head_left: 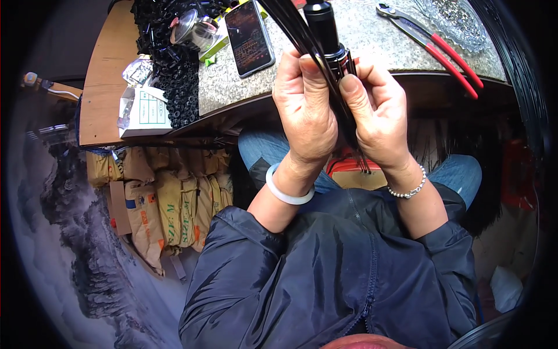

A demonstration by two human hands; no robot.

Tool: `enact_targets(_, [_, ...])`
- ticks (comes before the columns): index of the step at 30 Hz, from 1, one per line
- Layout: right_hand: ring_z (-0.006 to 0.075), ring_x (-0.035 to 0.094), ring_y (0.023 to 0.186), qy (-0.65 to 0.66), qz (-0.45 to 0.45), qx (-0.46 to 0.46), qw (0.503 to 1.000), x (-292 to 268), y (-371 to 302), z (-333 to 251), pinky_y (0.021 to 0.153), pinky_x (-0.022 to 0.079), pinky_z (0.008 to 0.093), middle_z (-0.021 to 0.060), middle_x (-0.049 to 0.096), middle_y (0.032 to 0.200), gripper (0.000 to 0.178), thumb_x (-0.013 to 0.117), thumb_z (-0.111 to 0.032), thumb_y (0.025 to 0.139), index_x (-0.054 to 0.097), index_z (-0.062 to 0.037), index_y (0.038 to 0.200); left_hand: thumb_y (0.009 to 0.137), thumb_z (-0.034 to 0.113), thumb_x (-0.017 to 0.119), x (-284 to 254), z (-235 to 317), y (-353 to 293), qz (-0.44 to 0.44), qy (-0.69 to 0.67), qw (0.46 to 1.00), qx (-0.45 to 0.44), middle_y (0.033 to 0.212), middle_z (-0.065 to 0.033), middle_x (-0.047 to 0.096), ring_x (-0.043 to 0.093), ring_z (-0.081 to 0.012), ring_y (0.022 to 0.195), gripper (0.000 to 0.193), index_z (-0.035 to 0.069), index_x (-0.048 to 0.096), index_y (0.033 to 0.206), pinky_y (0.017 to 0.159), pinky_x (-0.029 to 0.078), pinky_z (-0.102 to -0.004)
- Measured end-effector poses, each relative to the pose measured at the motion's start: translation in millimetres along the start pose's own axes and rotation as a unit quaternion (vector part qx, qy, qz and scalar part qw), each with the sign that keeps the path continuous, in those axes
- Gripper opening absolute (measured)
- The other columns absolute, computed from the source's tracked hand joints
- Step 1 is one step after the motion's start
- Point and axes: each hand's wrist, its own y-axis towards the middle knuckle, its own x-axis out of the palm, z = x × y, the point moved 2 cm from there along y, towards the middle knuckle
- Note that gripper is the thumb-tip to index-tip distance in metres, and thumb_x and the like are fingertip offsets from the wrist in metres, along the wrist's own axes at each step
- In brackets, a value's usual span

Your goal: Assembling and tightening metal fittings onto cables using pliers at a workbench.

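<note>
A bundle of thin black rods [289,26], much like umbrella ribs, runs slantwise between my hands at the table's front edge. My left hand [308,110] is closed round its left side, thumb lying along the rods. From the right, my right hand [381,107] pinches the rods between thumb and curled fingers. A black cylindrical piece [321,26] stands just beyond my fingertips, with a shiny ringed lower end that the rods touch. My fingers hide how the rods meet it. The lower rod ends hang down over my lap.
Red-handled pliers [450,52] lie at the right, near a clear plastic container [459,26] of small metal parts. Left are a phone [250,38], a glass jar [200,32], piled black plastic parts [180,87] and a white box [145,111]. Sacks [145,218] stand below the table.
</note>
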Motion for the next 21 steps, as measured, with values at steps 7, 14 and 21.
enact_targets(7, [0.0048,0.052,0.075,-0.061,0.046,-0.033,0.997,4.1,-8.5,-1.7,0.065,0.044,0.0185,0.003,0.058,0.081,0.014,0.058,-0.011,0.087,0.054,0.0022,0.092,0.093,0.036,0.04,8.2,10.7,-1.3,-0.026,0.034,0.999,-0.014,0.114,-0.0131,0.051,0.059,-0.0255,0.095,0.046,-0.001,0.039,0.121,0.086,0.047,-0.0382])
enact_targets(14, [0.0048,0.049,0.071,-0.102,0.043,-0.073,0.991,4.6,-10.4,0.4,0.063,0.042,0.0181,0.0029,0.053,0.084,0.012,0.059,-0.009,0.086,0.053,0.0015,0.087,0.093,0.035,0.043,14.5,12.4,-2.7,0.052,-0.052,0.996,-0.058,0.086,-0.0045,0.058,0.057,-0.0087,0.077,0.036,0.002,0.046,0.106,0.071,0.046,-0.0209])
enact_targets(21, [0.0062,0.049,0.077,-0.064,0.038,-0.07,0.995,6.8,-9.6,-1.6,0.068,0.042,0.019,0.0049,0.054,0.088,0.013,0.062,-0.007,0.084,0.054,0.0025,0.086,0.094,0.039,0.039,8.4,8.1,-2.7,0.037,0.028,0.999,-0.003,0.093,-0.0043,0.055,0.055,-0.0082,0.078,0.043,0.0,0.045,0.111,0.071,0.045,-0.0205])
